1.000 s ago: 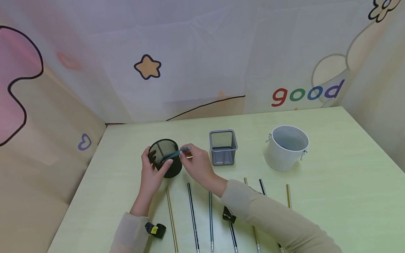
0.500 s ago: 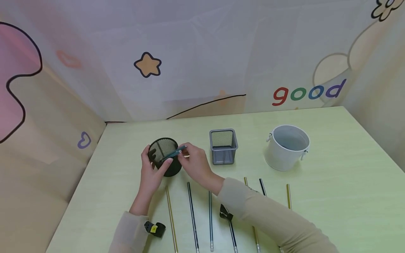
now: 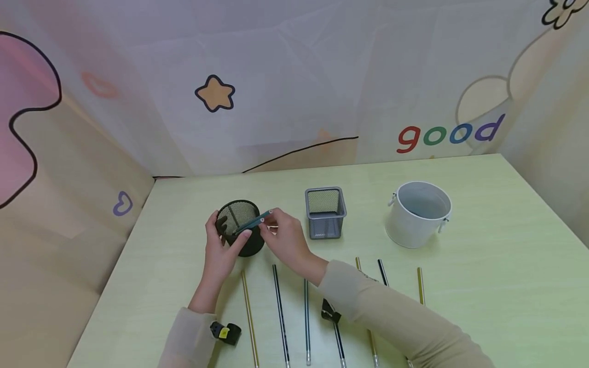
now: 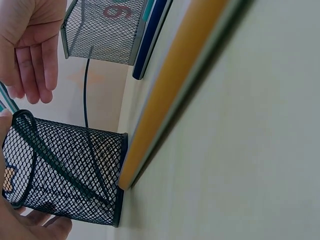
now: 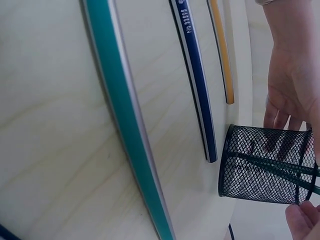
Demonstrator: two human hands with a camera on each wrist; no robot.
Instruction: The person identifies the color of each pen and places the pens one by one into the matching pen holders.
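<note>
A round black mesh pen cup (image 3: 252,247) stands on the table, with my left hand (image 3: 222,259) gripping its side, thumb near the front rim. Two teal pencils (image 3: 250,224) lean inside it, their upper ends jutting past the rim to the right. Beside those ends, my right hand (image 3: 291,241) pinches one teal pencil between thumb and index finger. In the left wrist view the cup's mesh (image 4: 65,160) shows the pencils slanting down within. Fingertips of the right hand (image 5: 300,220) sit by the rim in the right wrist view.
A grey square mesh holder (image 3: 324,227) and a white bucket (image 3: 409,227) stand to the right. Along the front lie a yellow pencil (image 3: 249,317), a dark blue pencil (image 3: 280,317), a teal pencil (image 3: 307,322) and several others, some partly under the right sleeve (image 3: 391,306).
The right hand and the pencil ends have shifted slightly left, toward the cup. The left hand keeps its grip on the cup.
</note>
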